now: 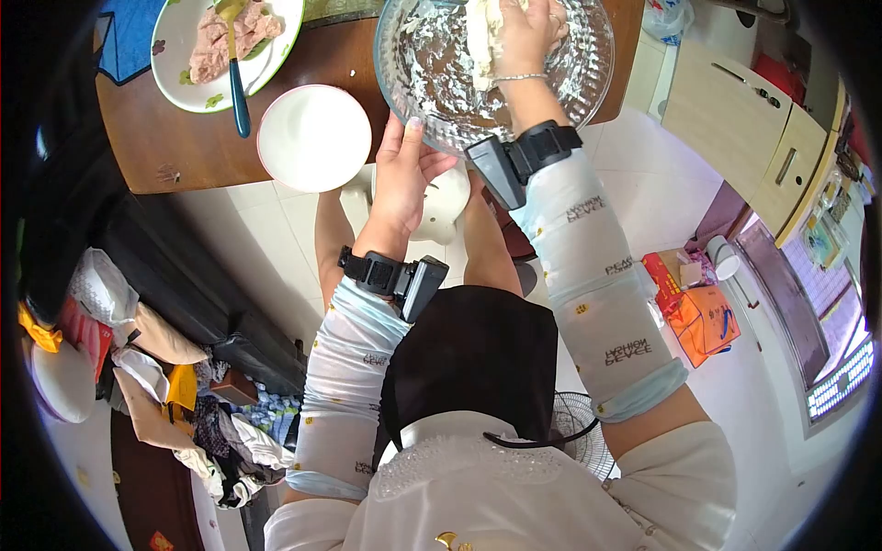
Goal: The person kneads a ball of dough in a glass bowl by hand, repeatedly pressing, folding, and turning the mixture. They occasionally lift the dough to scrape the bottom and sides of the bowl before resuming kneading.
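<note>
A clear glass bowl (432, 115) sits at the table's near edge, its inside smeared with white floury bits. My right hand (531, 41) is inside it, fingers curled round a pale lump of dough (482, 46); part of the hand is cut off by the top of the view. At the bowl's near left rim, my left hand (401, 179) grips the glass, its thumb by the rim. Just left of that hand stands a white bowl (314, 138) with a pink rim.
A plate (175, 78) of minced meat (220, 55) with a blue-handled spoon (240, 96) is at the table's (138, 138) upper left, near a blue cloth (129, 37). Below the table edge is a white stool (446, 207). Cabinets (717, 110) stand right; piled clothes (230, 436) lie left.
</note>
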Tool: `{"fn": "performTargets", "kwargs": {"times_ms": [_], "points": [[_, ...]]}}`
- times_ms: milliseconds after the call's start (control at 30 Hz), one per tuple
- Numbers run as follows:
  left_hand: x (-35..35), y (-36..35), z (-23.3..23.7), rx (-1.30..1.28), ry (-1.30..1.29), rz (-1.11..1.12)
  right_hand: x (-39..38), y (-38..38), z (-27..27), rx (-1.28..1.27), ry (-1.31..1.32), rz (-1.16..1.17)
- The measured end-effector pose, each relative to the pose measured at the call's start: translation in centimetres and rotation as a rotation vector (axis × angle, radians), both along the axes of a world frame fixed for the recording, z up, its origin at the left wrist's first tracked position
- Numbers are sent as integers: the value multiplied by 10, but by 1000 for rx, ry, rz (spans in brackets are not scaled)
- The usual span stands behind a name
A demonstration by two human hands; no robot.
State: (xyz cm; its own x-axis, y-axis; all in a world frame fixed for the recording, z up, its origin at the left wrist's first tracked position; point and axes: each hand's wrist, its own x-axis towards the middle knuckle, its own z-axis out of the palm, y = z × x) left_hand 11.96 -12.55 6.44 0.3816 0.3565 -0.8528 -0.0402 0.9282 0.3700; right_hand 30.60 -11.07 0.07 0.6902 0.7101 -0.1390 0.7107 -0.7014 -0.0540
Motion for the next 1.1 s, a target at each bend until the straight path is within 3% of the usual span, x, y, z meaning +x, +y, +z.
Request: {"fn": "performTargets", "kwargs": {"times_ms": [67,100,167,200,333,433,567,633,767,933,967,1033,1100], "points": [[-1,-1,0,-2,1,-2,9,6,-7,1170,1210,-588],[-1,-1,-1,-1,-5,1,8,10,-1,1171,1211,-587],[-1,-2,-3,4,-13,5,4,20,12,1171,1182,-824],[-1,-3,-5,8,-26,13,4,25,9,1141,1105,-679],[-3,-4,-9,8,-33,28,-2,37,6,962,901,-591],[-4,-2,-8,1,-57,-1,3,42,6,505,256,-81],[-5,-1,-8,5,-76,0,-16,45,35,411,338,25],[-4,0,-8,2,-66,-7,-15,39,45,283,467,-77],[-4,-2,-11,28,-62,-16,6,38,29,173,431,-55],[-3,-1,-9,14,-60,6,-3,53,54,-11,604,204],[-2,-1,-9,2,-54,7,-10,49,50,-12,604,204],[-3,-3,-11,7,-60,-3,-28,33,34,372,545,247],[-4,-2,-13,18,-63,-11,-42,27,22,396,532,243]]}}
